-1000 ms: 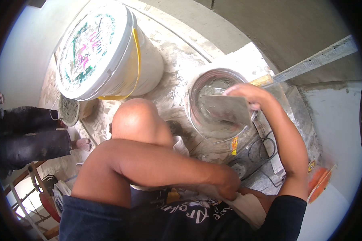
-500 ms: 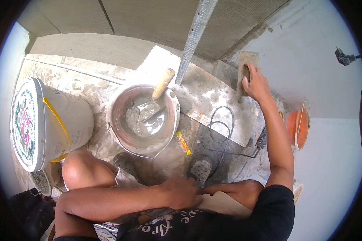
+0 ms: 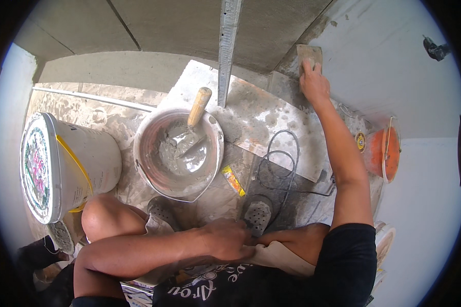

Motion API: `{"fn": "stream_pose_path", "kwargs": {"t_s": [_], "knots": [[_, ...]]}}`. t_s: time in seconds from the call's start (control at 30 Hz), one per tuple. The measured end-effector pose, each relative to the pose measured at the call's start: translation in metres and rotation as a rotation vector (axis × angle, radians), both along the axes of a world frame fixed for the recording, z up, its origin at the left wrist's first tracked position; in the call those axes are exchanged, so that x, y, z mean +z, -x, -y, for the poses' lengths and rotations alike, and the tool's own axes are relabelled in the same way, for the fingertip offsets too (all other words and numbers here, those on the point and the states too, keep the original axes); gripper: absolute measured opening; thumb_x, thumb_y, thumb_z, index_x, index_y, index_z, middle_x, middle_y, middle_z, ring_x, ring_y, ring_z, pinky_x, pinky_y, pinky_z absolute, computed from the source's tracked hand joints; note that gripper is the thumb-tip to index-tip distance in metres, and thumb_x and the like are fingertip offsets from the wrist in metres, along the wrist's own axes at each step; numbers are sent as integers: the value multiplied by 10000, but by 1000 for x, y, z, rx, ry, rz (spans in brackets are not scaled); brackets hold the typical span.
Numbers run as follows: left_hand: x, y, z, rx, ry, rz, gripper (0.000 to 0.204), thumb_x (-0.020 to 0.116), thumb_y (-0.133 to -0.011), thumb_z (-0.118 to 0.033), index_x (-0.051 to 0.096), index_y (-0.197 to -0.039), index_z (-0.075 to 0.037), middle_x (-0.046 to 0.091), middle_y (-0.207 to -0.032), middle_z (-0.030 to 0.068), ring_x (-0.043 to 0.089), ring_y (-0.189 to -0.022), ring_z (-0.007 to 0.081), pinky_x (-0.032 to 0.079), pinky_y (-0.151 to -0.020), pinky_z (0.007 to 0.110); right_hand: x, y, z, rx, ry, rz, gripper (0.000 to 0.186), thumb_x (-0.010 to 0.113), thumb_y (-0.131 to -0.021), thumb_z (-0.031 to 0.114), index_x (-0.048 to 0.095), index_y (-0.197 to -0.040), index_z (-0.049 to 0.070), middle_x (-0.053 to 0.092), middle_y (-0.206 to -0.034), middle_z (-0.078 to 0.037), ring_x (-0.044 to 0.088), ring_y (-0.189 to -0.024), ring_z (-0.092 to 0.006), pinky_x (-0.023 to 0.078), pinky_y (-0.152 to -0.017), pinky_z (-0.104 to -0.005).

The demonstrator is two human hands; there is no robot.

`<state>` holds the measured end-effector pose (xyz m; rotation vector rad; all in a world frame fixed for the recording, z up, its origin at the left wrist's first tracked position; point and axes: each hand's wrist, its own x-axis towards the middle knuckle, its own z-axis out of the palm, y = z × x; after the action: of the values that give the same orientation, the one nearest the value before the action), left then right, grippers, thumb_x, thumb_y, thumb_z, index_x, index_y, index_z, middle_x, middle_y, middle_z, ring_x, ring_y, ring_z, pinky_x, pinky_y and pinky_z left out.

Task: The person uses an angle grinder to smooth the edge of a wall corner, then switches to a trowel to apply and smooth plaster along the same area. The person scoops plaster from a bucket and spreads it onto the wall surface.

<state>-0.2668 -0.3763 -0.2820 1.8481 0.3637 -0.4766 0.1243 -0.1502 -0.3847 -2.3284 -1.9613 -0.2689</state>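
Note:
In my right hand (image 3: 315, 84) is a flat rectangular plastering float (image 3: 310, 53), laid against the wall near the corner where the grey and white surfaces meet. My left hand (image 3: 229, 239) rests over my lap by the thigh, its fingers curled under; whatever they may hold is hidden. Between my knees and the wall stands a bucket (image 3: 145, 146) with wet grey mortar (image 3: 176, 153) inside. A trowel (image 3: 198, 106) leans in it, wooden handle up and blade in the mortar. An upright metal straightedge (image 3: 227, 56) reaches down beyond the bucket.
A lidded white bucket (image 3: 100, 153) with a yellow handle stands at left. A mortar-spotted board (image 3: 261, 123) lies along the wall, with a black cable (image 3: 258, 174) looped over it. An orange bucket (image 3: 378, 152) sits at right. A yellow packet (image 3: 233, 181) lies near my shoe (image 3: 257, 214).
My right hand and the float have moved farther away, toward the wall corner. The view has shifted slightly. My left hand stays over my lap.

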Motion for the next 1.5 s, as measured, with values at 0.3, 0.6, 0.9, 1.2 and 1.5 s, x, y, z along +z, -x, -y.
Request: {"fn": "stream_pose_path", "kwargs": {"t_s": [0.3, 0.6, 0.9, 1.2, 1.5], "knots": [[-9, 3, 1, 10, 23, -12, 512, 530, -963, -475, 734, -1191, -64, 677, -1171, 260, 662, -1128, 418, 512, -1000, 492, -8, 4, -13, -18, 12, 60, 471, 606, -948, 154, 452, -1393, 139, 576, -1185, -247, 712, -867, -470, 585, -732, -561], [-7, 5, -1, 2, 32, -10, 507, 518, -974, -472, 734, -1191, -67, 668, -1180, 256, 658, -1135, 416, 518, -999, 487, -7, 5, -5, -90, 161, 19, 434, 599, -930, 137, 483, -1348, 129, 589, -1235, -274, 689, -997, -477, 569, -821, -555], [-4, 2, -5, -12, 49, -46, 451, 602, -956, -434, 718, -1250, -112, 667, -1155, 218, 640, -1151, 402, 495, -1029, 481, 3, 11, -21, -89, 127, 82, 447, 569, -956, 144, 474, -1392, 120, 608, -1210, -283, 699, -991, -468, 574, -808, -554], [-8, 6, -2, -6, 55, -5, 480, 508, -978, -462, 750, -1194, -109, 664, -1196, 259, 656, -1142, 419, 513, -1010, 491, 15, 15, -2, -33, 16, -3, 487, 551, -965, 143, 451, -1440, 101, 565, -1259, -294, 702, -916, -477, 574, -781, -558], [-13, 5, 3, 26, 33, -25, 494, 508, -976, -472, 745, -1176, -87, 664, -1184, 264, 652, -1144, 434, 518, -1000, 496, -1, -6, -16, -66, 58, 57, 479, 552, -956, 139, 468, -1426, 105, 566, -1271, -314, 692, -945, -489, 567, -801, -558]]}}
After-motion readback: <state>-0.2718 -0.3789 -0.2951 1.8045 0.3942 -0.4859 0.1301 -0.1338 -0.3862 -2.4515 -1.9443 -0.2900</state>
